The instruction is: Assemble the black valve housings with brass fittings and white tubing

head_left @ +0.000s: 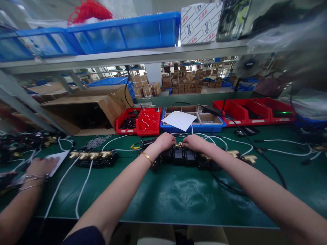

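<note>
A row of black valve-like units with brass fittings lies on the green bench in front of me. My left hand [165, 141] is at the back of the row, its fingers curled by a small brass fitting [180, 144]. From the other side my right hand [194, 141] reaches to the same fitting, fingers also closed. What the fingertips of either hand grip is too small and hidden to make out. Below them stand the black housings [178, 156]. More brass fittings [249, 159] show right of my right forearm. White cables run behind the row.
At left, a co-worker's hand [42, 166] rests on a white sheet. Another brass-fitted group [94, 159] lies nearby. Red bins [149, 131], a blue divided tray [217, 128] with paper [179, 119] over it and a cardboard box [109, 112] stand behind. A shelf [153, 51] crosses above.
</note>
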`<state>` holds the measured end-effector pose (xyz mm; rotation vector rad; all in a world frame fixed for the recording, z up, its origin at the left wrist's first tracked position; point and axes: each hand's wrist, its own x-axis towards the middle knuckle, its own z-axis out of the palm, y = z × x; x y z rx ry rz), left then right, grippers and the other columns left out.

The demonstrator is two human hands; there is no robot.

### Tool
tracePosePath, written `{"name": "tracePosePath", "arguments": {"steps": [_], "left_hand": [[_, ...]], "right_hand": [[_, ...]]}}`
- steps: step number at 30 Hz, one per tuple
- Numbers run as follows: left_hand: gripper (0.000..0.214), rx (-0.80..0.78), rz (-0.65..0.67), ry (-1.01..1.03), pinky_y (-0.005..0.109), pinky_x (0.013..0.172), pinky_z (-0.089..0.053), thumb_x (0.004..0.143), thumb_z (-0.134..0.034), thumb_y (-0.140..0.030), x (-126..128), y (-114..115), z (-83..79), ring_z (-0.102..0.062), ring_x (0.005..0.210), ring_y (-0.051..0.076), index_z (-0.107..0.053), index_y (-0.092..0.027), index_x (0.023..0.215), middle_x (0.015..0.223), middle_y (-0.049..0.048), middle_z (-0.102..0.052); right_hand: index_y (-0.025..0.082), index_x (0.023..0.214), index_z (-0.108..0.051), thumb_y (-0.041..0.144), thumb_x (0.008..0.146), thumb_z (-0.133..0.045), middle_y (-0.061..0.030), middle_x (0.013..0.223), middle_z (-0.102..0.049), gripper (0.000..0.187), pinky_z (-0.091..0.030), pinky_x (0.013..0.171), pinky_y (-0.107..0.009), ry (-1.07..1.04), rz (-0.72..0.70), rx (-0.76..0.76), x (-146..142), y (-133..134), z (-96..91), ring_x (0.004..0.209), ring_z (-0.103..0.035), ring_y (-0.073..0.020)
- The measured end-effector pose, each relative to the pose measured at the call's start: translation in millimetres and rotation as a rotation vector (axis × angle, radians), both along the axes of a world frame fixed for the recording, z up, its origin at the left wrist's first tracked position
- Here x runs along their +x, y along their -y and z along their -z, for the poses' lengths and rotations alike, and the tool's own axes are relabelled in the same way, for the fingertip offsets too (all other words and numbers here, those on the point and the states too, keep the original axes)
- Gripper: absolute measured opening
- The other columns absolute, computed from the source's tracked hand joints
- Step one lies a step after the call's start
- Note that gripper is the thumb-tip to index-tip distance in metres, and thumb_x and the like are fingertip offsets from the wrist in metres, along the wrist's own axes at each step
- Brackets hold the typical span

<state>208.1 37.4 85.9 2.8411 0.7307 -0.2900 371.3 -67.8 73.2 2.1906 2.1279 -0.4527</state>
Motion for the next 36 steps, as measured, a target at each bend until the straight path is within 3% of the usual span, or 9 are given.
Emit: {"name": "tracePosePath", "arguments": {"steps": [6, 12, 17, 22, 28, 36], "left_hand": [[0.028, -0.039, -0.017, -0.034, 0.045, 0.093, -0.058, 0.1, -0.064, -0.039, 6, -12, -3.1, -0.066, 0.106, 0.024, -0.066, -0.017, 0.116, 0.12, 0.0082, -0.066], [0.029, -0.109, -0.023, -0.113, 0.043, 0.089, -0.059, 0.099, -0.065, -0.038, 16, -16, -3.2, -0.067, 0.102, 0.023, -0.065, -0.016, 0.117, 0.118, 0.0078, -0.067], [0.031, -0.189, -0.009, -0.199, 0.041, 0.084, -0.06, 0.099, -0.065, -0.039, 19, -23, -3.9, -0.068, 0.096, 0.022, -0.064, -0.015, 0.118, 0.114, 0.0074, -0.067], [0.03, -0.165, 0.013, -0.218, 0.044, 0.09, -0.059, 0.099, -0.065, -0.038, 22, -26, 0.5, -0.067, 0.103, 0.023, -0.065, -0.016, 0.118, 0.119, 0.0084, -0.066], [0.028, -0.154, 0.065, -0.225, 0.045, 0.093, -0.058, 0.099, -0.065, -0.039, 12, -18, 12.9, -0.067, 0.105, 0.023, -0.066, -0.016, 0.117, 0.119, 0.0084, -0.067], [0.028, -0.125, 0.085, -0.16, 0.043, 0.091, -0.058, 0.1, -0.063, -0.04, -7, -13, 15.0, -0.067, 0.101, 0.022, -0.066, -0.016, 0.114, 0.115, 0.0077, -0.068]], "right_hand": [[0.017, 0.115, -0.066, 0.041, 0.101, -0.063, -0.0073, 0.119, -0.066, 0.028, -0.057, 0.095, -0.043, -0.004, 0.004, -0.098, 3, -16, -0.3, 0.107, -0.065, -0.0224], [0.016, 0.113, -0.067, 0.039, 0.1, -0.065, -0.0065, 0.114, -0.067, 0.027, -0.058, 0.091, -0.041, -0.055, -0.014, -0.222, 9, -26, 11.8, 0.101, -0.067, -0.0209], [0.016, 0.115, -0.066, 0.041, 0.101, -0.063, -0.0066, 0.114, -0.067, 0.029, -0.059, 0.089, -0.04, -0.103, 0.003, -0.25, 14, -28, 17.5, 0.1, -0.067, -0.0207], [0.015, 0.115, -0.066, 0.042, 0.101, -0.063, -0.0065, 0.113, -0.068, 0.03, -0.059, 0.088, -0.04, -0.137, 0.009, -0.252, 15, -24, 10.3, 0.099, -0.067, -0.0205], [0.016, 0.111, -0.067, 0.041, 0.101, -0.063, -0.0066, 0.114, -0.068, 0.027, -0.056, 0.096, -0.044, -0.117, -0.007, -0.212, 8, -14, 2.7, 0.106, -0.066, -0.0219], [0.015, 0.112, -0.066, 0.038, 0.1, -0.065, -0.0066, 0.113, -0.067, 0.025, -0.059, 0.088, -0.039, -0.068, 0.072, -0.283, -9, -13, 7.7, 0.099, -0.067, -0.0199]]}}
